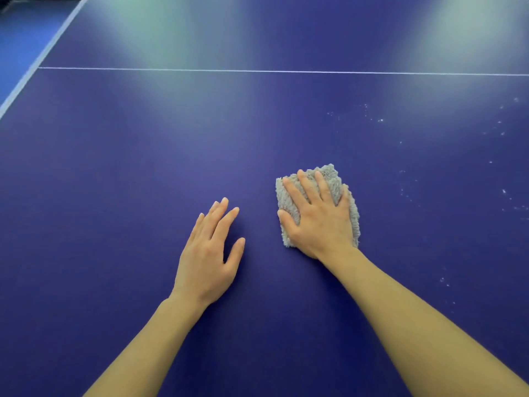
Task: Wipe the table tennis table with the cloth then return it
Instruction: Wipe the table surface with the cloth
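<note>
Our bare forearms reach over the blue surface (pixel 114 167), right hand (pixel 317 219) flat on the grey cloth (pixel 329 174), white specks (pixel 503 191) farther right, left hand (pixel 207 253) empty, splayed.

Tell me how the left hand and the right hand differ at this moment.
The right hand lies on the grey cloth, pressing it flat to the table; the left hand has nothing under it but bare blue surface. The right hand's fingers spread apart over the cloth, while the left hand's stay closer together. The right hand reaches farther across the table than the left. Both are palm down, with bare forearms.
</note>
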